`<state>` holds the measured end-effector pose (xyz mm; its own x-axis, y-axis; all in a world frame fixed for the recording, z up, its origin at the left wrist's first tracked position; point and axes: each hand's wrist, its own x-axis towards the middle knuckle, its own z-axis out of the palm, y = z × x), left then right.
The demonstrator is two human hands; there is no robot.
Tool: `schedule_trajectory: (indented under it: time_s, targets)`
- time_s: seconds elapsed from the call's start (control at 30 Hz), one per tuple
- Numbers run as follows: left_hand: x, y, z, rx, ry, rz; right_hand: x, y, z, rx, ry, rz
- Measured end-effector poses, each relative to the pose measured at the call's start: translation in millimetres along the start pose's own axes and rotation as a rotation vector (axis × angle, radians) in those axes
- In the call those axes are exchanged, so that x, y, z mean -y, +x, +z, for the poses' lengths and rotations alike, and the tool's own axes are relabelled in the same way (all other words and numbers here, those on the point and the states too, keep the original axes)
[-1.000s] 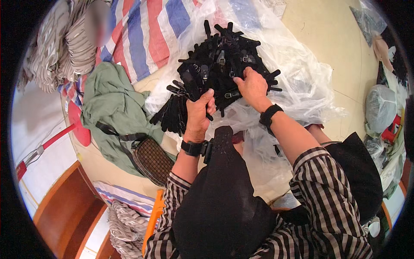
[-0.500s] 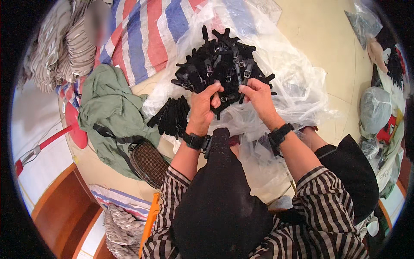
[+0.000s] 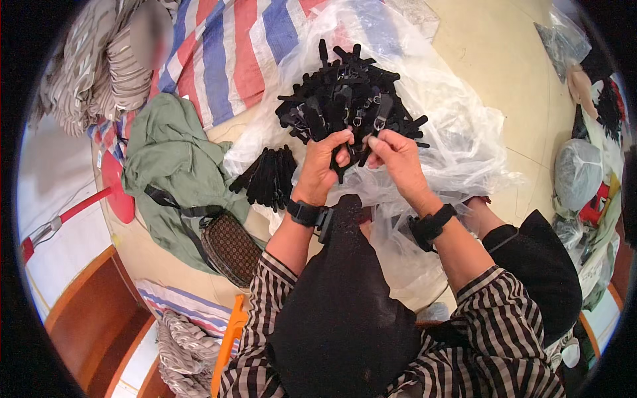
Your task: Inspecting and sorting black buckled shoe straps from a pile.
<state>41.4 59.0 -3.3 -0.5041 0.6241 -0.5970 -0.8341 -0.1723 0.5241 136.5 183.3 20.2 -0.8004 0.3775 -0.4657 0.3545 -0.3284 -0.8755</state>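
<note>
In front of me a heap of black buckled straps [image 3: 345, 89] lies on clear plastic sheeting [image 3: 458, 126]. Small metal buckles glint among the dark pieces. At the heap's near edge, my left hand [image 3: 324, 162] is closed on a black strap [image 3: 341, 174], whose end hangs below the fingers. Just to its right, my right hand [image 3: 396, 159] pinches another black buckled strap [image 3: 380, 121] between thumb and fingers. Beside my left wrist lies a neat bundle of black straps [image 3: 267, 178], apart from the heap.
Left of the plastic are a green cloth [image 3: 166, 142] and a brown patterned bag [image 3: 229, 249]. A striped woven sheet [image 3: 225, 53] spreads behind, with grey bundles [image 3: 126, 73] at the far left. A red round base [image 3: 118, 189] stands near the wall. Wrapped packages [image 3: 577, 174] line the right side.
My right hand has closed in toward my left, and a black strap now shows upright above its fingers. The left hand now has a strap end hanging below it.
</note>
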Motion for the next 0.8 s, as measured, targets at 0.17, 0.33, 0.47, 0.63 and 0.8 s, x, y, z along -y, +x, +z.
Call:
schedule_trajectory:
  time_s: [0.17, 0.33, 0.47, 0.63, 0.8]
  targets:
    - [12.8, -2.2, 5.9, -0.046, 0.146, 0.024, 6.7, 9.5, -1.8, -0.033, -0.069, -0.047]
    - [11.6, -5.7, 5.5, 0.035, 0.247, 0.014, -4.3, 8.3, 3.2, -0.18, -0.52, -0.302]
    - [7.0, -17.6, -2.1, 0.107, 0.208, -0.019, -9.4, 3.1, 10.0, -0.132, -0.528, -0.278]
    - [15.6, -26.1, -9.2, -0.001, 0.22, -0.132, -17.2, -1.2, 8.3, 0.023, -0.419, -0.16]
    - [9.1, -32.7, -20.2, -0.046, 0.2, -0.044, -31.0, 0.0, -7.3, 0.065, -0.332, -0.082]
